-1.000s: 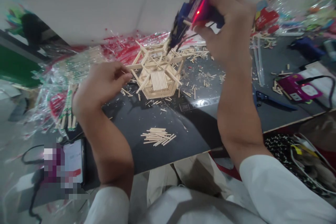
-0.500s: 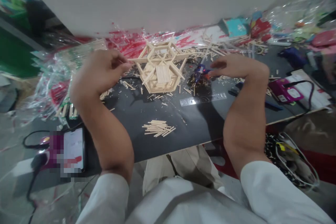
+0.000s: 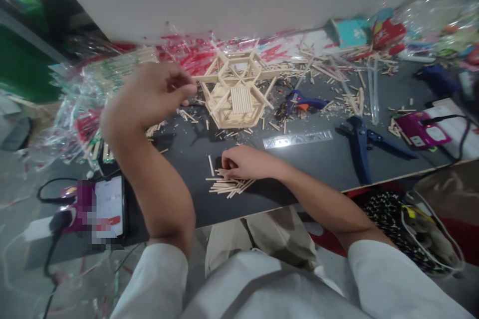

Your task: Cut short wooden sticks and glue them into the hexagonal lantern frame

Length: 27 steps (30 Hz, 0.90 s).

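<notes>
A frame built of pale wooden sticks, with hexagonal openings and a slatted panel, stands at the back middle of the dark table. My left hand is at its left side, fingers curled and closed around the end of a protruding stick; the exact contact is partly hidden. My right hand reaches down to a small pile of loose wooden sticks near the table's front edge. Its thumb and fingers are pinched on a stick in the pile. One single stick lies just left of that hand.
A blue glue gun lies right of the frame, before scattered stick offcuts. Nearer are a clear ruler and blue cutters. A purple power adapter sits at right. At left are a phone and plastic wrappers.
My right hand has come away from the glue gun, forward and left to the stick pile. The glue gun now lies on the table. My left hand stays by the frame; the view has shifted slightly.
</notes>
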{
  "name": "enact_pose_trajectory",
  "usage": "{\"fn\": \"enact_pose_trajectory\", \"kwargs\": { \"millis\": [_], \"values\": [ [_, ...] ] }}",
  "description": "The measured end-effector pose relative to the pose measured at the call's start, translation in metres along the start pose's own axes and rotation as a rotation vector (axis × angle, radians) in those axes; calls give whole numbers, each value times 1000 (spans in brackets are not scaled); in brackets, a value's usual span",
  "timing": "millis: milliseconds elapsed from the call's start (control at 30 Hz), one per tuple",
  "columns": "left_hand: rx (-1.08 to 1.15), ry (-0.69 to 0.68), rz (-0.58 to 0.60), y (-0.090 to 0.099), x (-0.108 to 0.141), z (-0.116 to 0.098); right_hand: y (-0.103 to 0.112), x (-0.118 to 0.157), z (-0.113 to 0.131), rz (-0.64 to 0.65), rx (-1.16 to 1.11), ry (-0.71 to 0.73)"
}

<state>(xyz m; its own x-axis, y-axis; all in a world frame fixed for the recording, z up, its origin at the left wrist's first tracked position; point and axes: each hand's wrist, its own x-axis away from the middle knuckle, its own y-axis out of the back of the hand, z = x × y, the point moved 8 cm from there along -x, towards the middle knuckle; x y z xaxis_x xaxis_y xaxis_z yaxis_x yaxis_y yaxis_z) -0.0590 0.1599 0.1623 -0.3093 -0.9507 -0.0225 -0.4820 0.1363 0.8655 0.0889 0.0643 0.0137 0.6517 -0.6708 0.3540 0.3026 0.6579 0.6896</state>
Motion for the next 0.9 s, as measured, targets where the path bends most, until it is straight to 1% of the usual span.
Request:
{"fn": "enact_pose_trajectory", "kwargs": {
  "millis": [100,167,300,400,467,533,567,600,667,733,800,833,900],
  "values": [
    [-62,41,-18,5,0,12,0,1,-6,10,-44,-22],
    [-109,75,-12,6,-1,15,-1,1,-9,19,-61,-41],
    [-142,86,26,2,-2,9,-1,-2,-7,20,-50,-27],
    [-126,66,36,1,0,1,8,3,-1,3,-49,6],
    [-122,53,50,1,2,-4,22,13,5,-21,-64,30],
    [-90,21,67,0,4,-10,46,25,13,-73,-87,66],
    [-53,-7,69,-1,5,-14,61,32,17,-130,-99,90],
    [-6,-43,71,-2,5,-19,80,39,20,-216,-114,118],
    [81,-144,80,-6,5,-32,116,54,25,-390,-142,181],
    [123,-245,101,-12,5,-47,146,66,27,-530,-180,228],
    [111,-323,130,-19,4,-62,166,72,23,-627,-233,239],
    [96,-352,143,-23,3,-68,172,73,19,-666,-268,235],
    [74,-397,169,-31,1,-77,177,71,12,-700,-338,222]
  ]
}}
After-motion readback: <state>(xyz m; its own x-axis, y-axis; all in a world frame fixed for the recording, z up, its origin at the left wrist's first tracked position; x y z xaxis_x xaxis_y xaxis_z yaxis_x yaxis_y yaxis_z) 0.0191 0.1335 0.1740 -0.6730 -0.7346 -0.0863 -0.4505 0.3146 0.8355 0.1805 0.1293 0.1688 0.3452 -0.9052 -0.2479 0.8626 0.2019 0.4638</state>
